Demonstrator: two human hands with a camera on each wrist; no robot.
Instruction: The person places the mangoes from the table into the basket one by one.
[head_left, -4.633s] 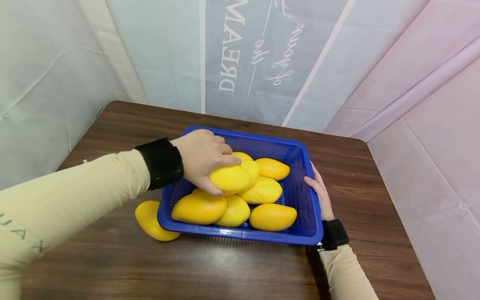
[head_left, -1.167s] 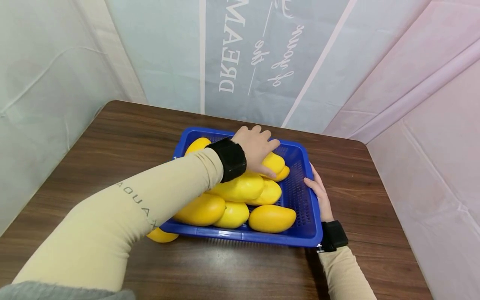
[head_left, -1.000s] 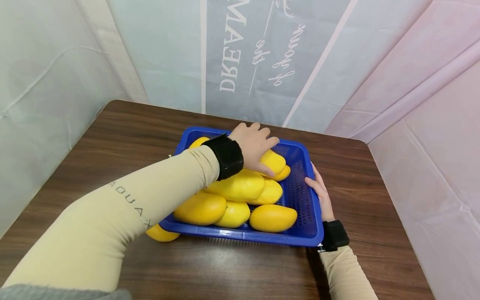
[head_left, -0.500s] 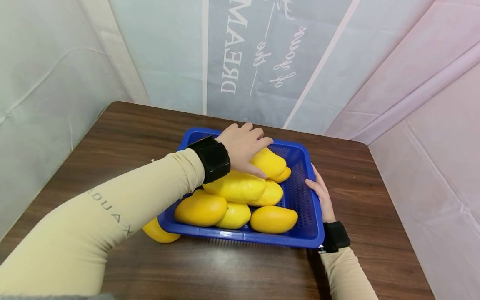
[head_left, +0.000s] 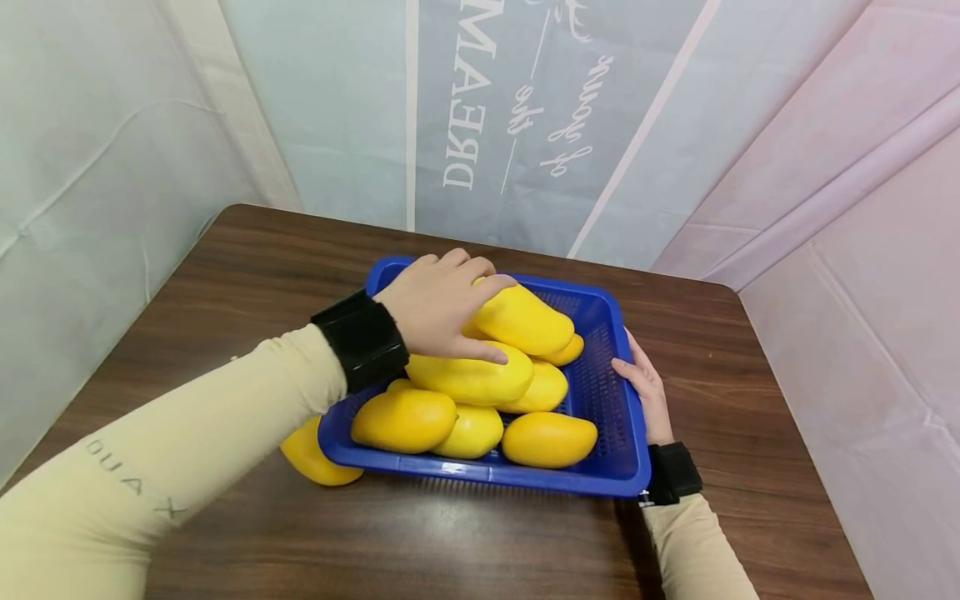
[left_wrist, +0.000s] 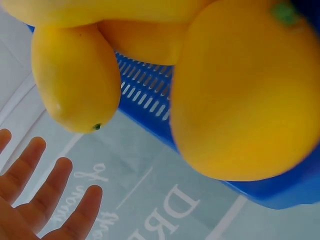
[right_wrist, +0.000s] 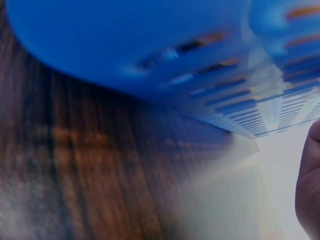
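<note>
A blue plastic basket [head_left: 457, 469] with slotted walls holds several yellow mangoes. My left hand [head_left: 442, 304] is over the basket's back left part, fingers spread. In the left wrist view, those fingers [left_wrist: 52, 192] stand apart from the nearest mango [left_wrist: 75, 80]. Right of this hand, one mango [head_left: 525, 321] lies on top of the others. My right hand [head_left: 647, 392] grips the basket's right rim, thumb over the edge and fingers along the outer wall. The hand and wrist cover the basket's back left corner.
One more mango [head_left: 318, 454] lies on the brown wooden table [head_left: 450, 550], partly hidden by the basket's front left corner. Behind the table hangs a grey-blue cloth [head_left: 465, 208] with mirrored lettering; pale sheets enclose both sides.
The left hand carried a mango to the back right of the pile and let go of it there. It has since drawn back leftwards. The right hand and the basket have stayed put.
</note>
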